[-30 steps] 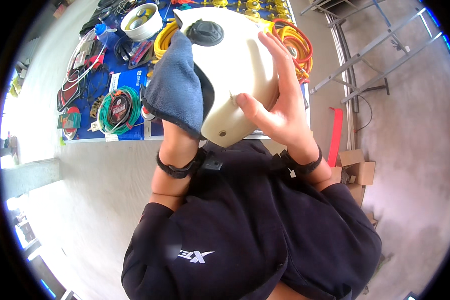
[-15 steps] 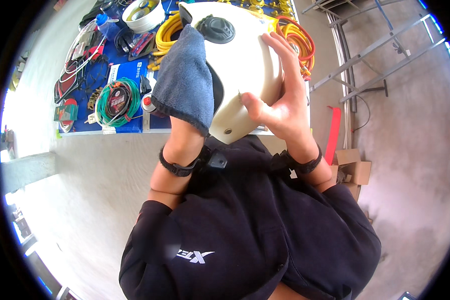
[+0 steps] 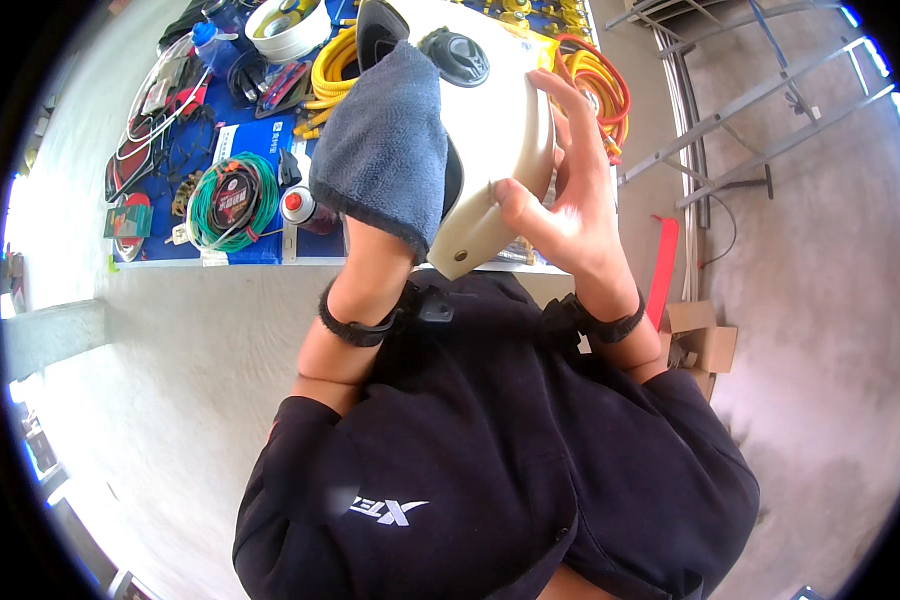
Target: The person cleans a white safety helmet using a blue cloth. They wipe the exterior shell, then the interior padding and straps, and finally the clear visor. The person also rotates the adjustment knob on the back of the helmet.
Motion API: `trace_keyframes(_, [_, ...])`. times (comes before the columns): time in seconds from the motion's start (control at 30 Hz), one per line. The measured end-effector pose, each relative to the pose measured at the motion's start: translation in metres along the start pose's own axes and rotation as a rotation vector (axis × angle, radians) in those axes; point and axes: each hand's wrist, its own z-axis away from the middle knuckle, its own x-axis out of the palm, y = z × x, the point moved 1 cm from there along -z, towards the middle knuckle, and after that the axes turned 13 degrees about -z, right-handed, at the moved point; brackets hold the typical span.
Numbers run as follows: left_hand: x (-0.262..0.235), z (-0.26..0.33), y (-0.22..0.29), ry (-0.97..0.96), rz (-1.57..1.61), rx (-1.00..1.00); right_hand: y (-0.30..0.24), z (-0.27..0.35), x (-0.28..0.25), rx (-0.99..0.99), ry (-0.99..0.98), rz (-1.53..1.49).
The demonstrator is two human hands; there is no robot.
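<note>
A cream-white welding helmet point(image 3: 505, 110) with a round black knob point(image 3: 454, 56) is held tilted over the near edge of the table. My right hand point(image 3: 567, 205) grips its right side, thumb on the near face and fingers spread along the far edge. A blue-grey cloth point(image 3: 385, 150) with a dark hem drapes over my left hand, against the helmet's dark left opening. Only the wrist of my left hand point(image 3: 378, 248) shows below the cloth; its fingers are hidden. The tapered lower end of the helmet, with a small rivet, points toward me.
On the blue-topped table point(image 3: 305, 245) lie a green cable coil point(image 3: 260, 200), a red-capped bottle point(image 3: 305, 207), yellow hoses point(image 3: 332, 65), a red-and-yellow hose coil point(image 3: 600, 85) and a white tub point(image 3: 288, 35). Cardboard boxes point(image 3: 710, 345) and a metal frame point(image 3: 760, 115) stand at the right.
The helmet has turned, bringing its knob to the right and showing more of its dark opening. My cloth-covered left hand has shifted slightly right. My right hand stays on the helmet.
</note>
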Motion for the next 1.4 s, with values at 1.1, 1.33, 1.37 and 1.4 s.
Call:
trace_keyframes(1.1, [0.038, 0.016, -0.009, 0.082, 0.124, -0.106, -0.012, -0.008, 0.008, -0.504, 0.175, 0.331])
trace_keyframes(1.33, [0.037, 0.012, -0.01, 0.149, -0.193, -0.058, -0.016, -0.006, 0.015, -0.594, 0.181, 0.383])
trace_keyframes(1.37, [0.037, 0.012, -0.01, 0.157, -0.226, -0.059, -0.017, -0.006, 0.016, -0.602, 0.184, 0.392])
trace_keyframes(1.4, [0.036, 0.012, -0.01, 0.161, -0.255, -0.063, -0.017, -0.006, 0.017, -0.615, 0.185, 0.399])
